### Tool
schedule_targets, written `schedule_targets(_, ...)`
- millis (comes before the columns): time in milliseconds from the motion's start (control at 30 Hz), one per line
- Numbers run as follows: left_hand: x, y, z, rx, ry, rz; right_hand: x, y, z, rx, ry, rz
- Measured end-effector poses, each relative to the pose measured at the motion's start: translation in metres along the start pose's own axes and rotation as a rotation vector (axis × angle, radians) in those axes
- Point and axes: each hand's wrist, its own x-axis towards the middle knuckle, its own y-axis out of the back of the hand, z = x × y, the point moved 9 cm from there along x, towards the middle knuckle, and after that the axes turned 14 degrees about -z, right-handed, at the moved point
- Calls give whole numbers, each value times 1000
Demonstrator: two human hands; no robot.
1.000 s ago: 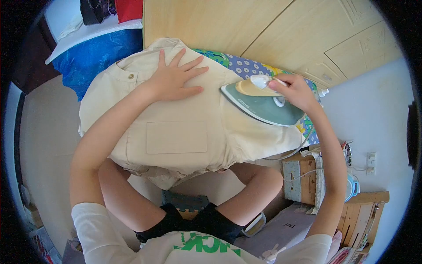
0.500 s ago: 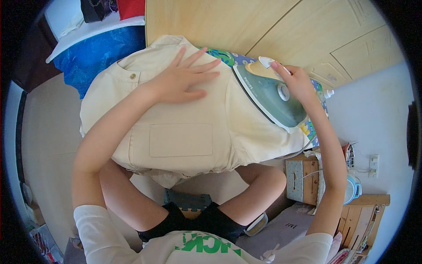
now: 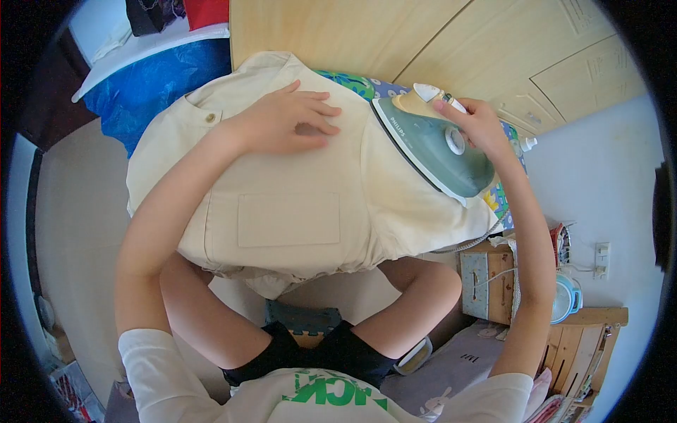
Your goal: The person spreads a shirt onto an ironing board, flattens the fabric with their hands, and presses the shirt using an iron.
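Observation:
A cream garment (image 3: 288, 220) with a stitched pocket and a button lies spread over a flower-patterned board cover (image 3: 352, 84). My left hand (image 3: 285, 120) is over the upper part of the garment, its fingers apart and slightly bent, holding nothing. My right hand (image 3: 476, 127) grips the handle of a green and white iron (image 3: 437, 148). The iron rests on the garment's right side, near the sleeve, with its tip toward the upper left. A grey cord (image 3: 469, 245) runs below the sleeve.
Pale wooden cabinet doors (image 3: 338, 35) stand behind the board. A blue plastic cover (image 3: 151, 84) hangs at the left. At the right are a small spray bottle (image 3: 526, 144), a wooden drawer box (image 3: 486, 285), a wall socket (image 3: 601, 259) and a wooden crate (image 3: 575, 352).
The iron has turned more upright and moved slightly up and right with my right hand. My left hand's fingers have drawn in from their wide spread.

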Motion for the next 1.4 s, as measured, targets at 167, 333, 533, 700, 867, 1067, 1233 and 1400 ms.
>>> schedule_targets(167,-1,4,-26,-188,-6,182,1,0,-1,66,31,5)
schedule_targets(333,-6,19,-31,-372,-44,413,3,9,12,104,26,38)
schedule_targets(533,-14,38,-26,-339,35,541,-40,34,10,528,31,-32)
schedule_targets(700,-22,110,38,-694,97,480,-77,27,-56,1270,410,-377)
schedule_targets(867,-16,137,116,-814,261,332,-96,-9,-143,1715,423,-512)
schedule_targets(1067,-26,121,92,-1053,417,58,-108,-27,-189,1774,543,-571)
schedule_targets(1233,-52,134,72,-847,622,136,-118,-14,-178,1123,744,-469)
schedule_targets(1400,-60,112,56,-685,620,24,-81,-69,-70,186,639,-44)
